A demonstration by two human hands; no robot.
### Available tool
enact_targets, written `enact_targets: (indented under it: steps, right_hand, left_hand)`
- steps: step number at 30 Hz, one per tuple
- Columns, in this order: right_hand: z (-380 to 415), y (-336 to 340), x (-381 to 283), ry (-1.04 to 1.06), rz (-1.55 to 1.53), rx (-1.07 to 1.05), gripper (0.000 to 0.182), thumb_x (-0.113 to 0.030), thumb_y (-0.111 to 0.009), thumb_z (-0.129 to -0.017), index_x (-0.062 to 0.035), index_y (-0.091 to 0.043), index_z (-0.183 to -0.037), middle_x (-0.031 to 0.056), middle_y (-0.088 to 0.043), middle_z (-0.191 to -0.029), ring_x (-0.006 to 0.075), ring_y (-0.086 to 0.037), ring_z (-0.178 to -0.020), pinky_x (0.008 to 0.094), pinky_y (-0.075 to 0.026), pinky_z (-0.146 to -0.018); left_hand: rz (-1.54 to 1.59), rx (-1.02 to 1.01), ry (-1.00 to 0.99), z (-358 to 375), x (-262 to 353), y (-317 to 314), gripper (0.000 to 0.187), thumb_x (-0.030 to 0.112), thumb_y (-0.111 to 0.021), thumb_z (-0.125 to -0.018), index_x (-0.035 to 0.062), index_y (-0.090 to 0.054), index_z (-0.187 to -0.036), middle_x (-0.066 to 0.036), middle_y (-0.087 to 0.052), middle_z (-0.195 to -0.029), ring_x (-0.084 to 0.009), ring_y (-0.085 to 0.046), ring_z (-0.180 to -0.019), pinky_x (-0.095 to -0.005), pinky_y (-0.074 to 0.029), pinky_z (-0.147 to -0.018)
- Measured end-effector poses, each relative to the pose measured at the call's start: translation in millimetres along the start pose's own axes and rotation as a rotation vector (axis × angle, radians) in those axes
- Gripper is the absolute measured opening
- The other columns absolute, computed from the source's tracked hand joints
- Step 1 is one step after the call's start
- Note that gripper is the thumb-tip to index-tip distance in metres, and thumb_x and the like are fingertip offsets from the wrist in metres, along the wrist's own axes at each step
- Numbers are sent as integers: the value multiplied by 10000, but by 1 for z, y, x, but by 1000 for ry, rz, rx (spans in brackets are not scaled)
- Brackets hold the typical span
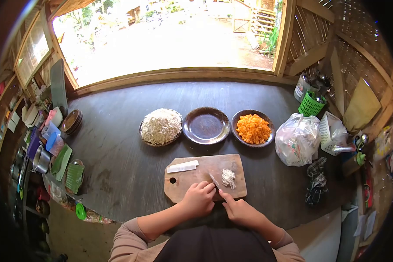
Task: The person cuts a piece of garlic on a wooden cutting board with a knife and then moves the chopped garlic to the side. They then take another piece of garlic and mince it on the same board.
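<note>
My right hand [239, 211] is wrapped round the handle of a knife [214, 180], whose blade points up and left over the wooden cutting board [240, 168]. Just left of the blade, my left hand [198, 199] rests on the near side of the board with its fingers curled; whatever lies under them is hidden. Long white strips [182, 166] lie at the board's upper left. A small pile of thin white shreds [228, 178] sits to the right of the knife tip.
Behind the board stand a plate of pale shreds [161, 125], a dark round plate [206, 126] and a plate of orange crumbly food [253, 129]. A plastic bag [298, 139], a checked cloth [316, 181] and a green basket [311, 104] are at right. Leaf pieces [74, 178] lie at left.
</note>
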State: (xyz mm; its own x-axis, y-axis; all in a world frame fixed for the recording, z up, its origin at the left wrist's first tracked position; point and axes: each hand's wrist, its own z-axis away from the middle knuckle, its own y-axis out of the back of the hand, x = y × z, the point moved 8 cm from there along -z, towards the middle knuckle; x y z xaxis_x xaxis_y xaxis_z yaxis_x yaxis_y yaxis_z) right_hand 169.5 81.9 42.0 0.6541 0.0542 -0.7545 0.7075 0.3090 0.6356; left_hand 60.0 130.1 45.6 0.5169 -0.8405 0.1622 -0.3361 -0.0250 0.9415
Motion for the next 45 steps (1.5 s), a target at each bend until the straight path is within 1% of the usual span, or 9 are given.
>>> enact_targets:
  steps: [3, 5, 9, 22, 31, 34, 39, 43, 45]
  right_hand:
    - [-2, -2, -2, 82, 6, 64, 474, -134, -510, -964, -49, -395, -1415, 284, -612, -687, 442, -632, -626, 518, -489, -580]
    - [-3, -1, -3, 94, 29, 81, 475, -128, -509, -960, -50, -396, -1415, 276, -610, -678, 433, -632, -613, 514, -489, -571]
    - [-4, -3, -3, 94, 49, 94, 479, -120, -504, -956, -50, -397, -1418, 262, -601, -654, 412, -626, -576, 504, -485, -546]
    - [-16, -8, 6, 127, 34, 172, 509, -137, -496, -960, -73, -368, -1448, 272, -599, -641, 428, -617, -558, 521, -491, -548]
    - [-20, -9, 15, 42, -8, 122, 475, -153, -489, -974, -87, -382, -1432, 334, -632, -828, 497, -636, -766, 541, -508, -658]
    - [-17, -5, 13, 147, -44, 167, 460, -162, -483, -987, -84, -379, -1428, 324, -642, -812, 451, -660, -685, 509, -521, -630]
    - [-6, -1, 5, -100, -218, -56, 448, -174, -439, -1024, -85, -329, -1448, 266, -663, -770, 297, -648, -529, 412, -527, -551]
    - [-5, -2, 7, -111, -246, -79, 448, -161, -418, -1030, -94, -308, -1458, 209, -642, -693, 273, -636, -510, 391, -519, -534]
    - [-4, -1, 7, -147, -303, -96, 477, -168, -425, -1018, -92, -302, -1473, 267, -652, -739, 299, -646, -509, 399, -546, -525]
  left_hand:
    - [0, -46, 11, -1, 0, -2, 371, 238, -665, -672, 51, -650, -992, -46, -613, -1074, -225, -576, -1021, -359, -480, -811]
    - [2, 17, -18, -1, 2, 3, 394, 238, -663, -660, 51, -653, -1007, -45, -611, -1053, -226, -575, -1007, -363, -479, -804]
    - [1, -19, -12, -1, 2, 2, 416, 240, -662, -656, 50, -656, -1025, -45, -611, -1057, -224, -574, -1008, -367, -479, -806]
    - [-60, -58, -16, -4, 4, -2, 456, 253, -656, -664, 52, -663, -1073, -35, -632, -1088, -212, -591, -1031, -369, -483, -829]
    - [-63, -35, 3, 0, 2, -5, 442, 257, -663, -683, 47, -656, -1072, -47, -629, -1124, -223, -590, -1040, -376, -488, -841]
    - [-46, -22, 14, 1, 2, -5, 433, 255, -666, -703, 47, -652, -1083, -53, -622, -1146, -229, -590, -1055, -379, -491, -858]
    - [12, 34, 34, 6, -4, -4, 423, 259, -661, -739, 58, -651, -1111, -59, -613, -1194, -235, -586, -1093, -384, -490, -889]
    - [39, 59, 24, 8, -6, -1, 416, 245, -646, -769, 64, -650, -1144, -55, -605, -1250, -230, -584, -1111, -387, -486, -886]
    - [49, 69, 17, 8, -5, 1, 412, 241, -642, -777, 64, -649, -1149, -53, -602, -1262, -229, -585, -1111, -389, -486, -881]
